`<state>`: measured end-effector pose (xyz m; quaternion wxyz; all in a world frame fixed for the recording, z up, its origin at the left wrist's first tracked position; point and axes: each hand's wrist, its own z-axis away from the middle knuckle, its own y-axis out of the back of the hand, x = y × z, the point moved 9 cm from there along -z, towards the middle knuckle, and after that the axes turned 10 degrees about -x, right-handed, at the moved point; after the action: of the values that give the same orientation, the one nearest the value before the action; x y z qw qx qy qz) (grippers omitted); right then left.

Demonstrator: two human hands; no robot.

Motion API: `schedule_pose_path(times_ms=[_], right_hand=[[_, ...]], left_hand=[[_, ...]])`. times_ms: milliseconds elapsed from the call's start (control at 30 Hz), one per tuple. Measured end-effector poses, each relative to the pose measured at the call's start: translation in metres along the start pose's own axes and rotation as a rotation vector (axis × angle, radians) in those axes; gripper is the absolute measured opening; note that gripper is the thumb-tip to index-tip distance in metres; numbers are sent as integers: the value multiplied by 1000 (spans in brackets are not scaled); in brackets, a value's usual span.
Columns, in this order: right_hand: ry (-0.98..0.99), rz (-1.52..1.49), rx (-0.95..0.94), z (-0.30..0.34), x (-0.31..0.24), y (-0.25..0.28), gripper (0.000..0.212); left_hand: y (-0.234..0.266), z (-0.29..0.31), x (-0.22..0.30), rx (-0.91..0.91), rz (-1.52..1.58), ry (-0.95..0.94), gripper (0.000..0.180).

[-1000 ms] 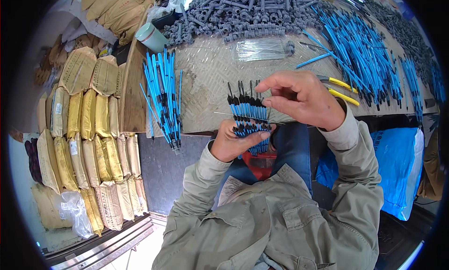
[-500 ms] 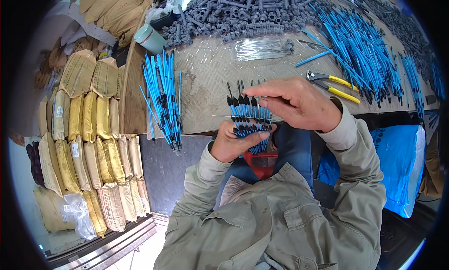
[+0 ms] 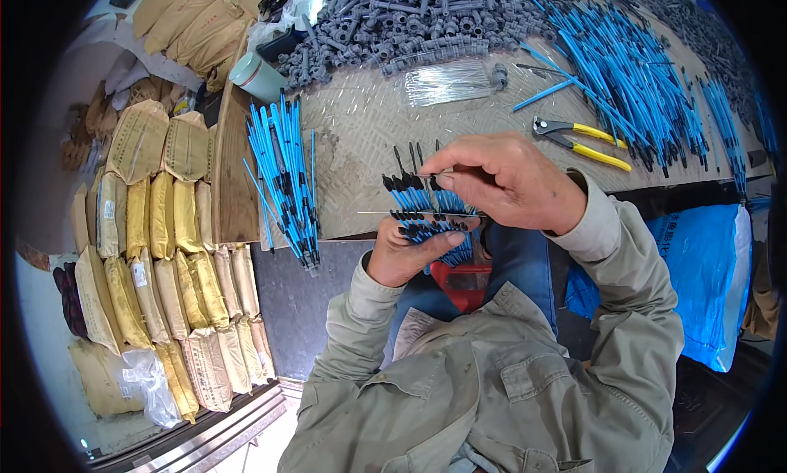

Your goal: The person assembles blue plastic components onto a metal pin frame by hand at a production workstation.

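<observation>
My left hand [image 3: 410, 256] grips a fanned bunch of short blue tubes with black tips [image 3: 422, 206], held upright just in front of the table's edge. A thin metal rod [image 3: 385, 213] runs crosswise through the bunch. My right hand [image 3: 508, 182] is over the bunch from the right, thumb and forefinger pinched on the upper tubes and on a second thin rod at the black tips. Both hands are over my lap.
A pile of finished blue tubes [image 3: 287, 178] lies on the table's left part. Grey plastic fittings [image 3: 410, 22] are heaped at the back, long blue tubes [image 3: 631, 71] at the right. Yellow-handled pliers [image 3: 582, 141] and a bundle of thin rods [image 3: 447, 84] lie nearby. Stacked tan sacks [image 3: 156, 252] fill the left.
My right hand has dropped slightly and moved left over the bunch, its fingers closing on the upper tips. The left hand has held the bunch still.
</observation>
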<state>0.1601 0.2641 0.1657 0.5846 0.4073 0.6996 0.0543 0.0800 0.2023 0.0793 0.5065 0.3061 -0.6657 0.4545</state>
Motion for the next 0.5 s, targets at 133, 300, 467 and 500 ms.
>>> schedule_pose_path(times_ms=[133, 300, 467, 500], right_hand=[[-18, -32, 13, 1, 0, -1, 17], [-35, 11, 4, -3, -7, 1, 15], [-35, 68, -10, -8, -10, -3, 16], [33, 103, 40, -7, -13, -2, 17]], left_hand=[[0, 1, 1, -18, -22, -23, 30], [-1, 2, 2, -4, -57, -7, 27], [-3, 3, 10, 30, -161, -40, 23], [-2, 3, 12, 48, -177, -55, 23]])
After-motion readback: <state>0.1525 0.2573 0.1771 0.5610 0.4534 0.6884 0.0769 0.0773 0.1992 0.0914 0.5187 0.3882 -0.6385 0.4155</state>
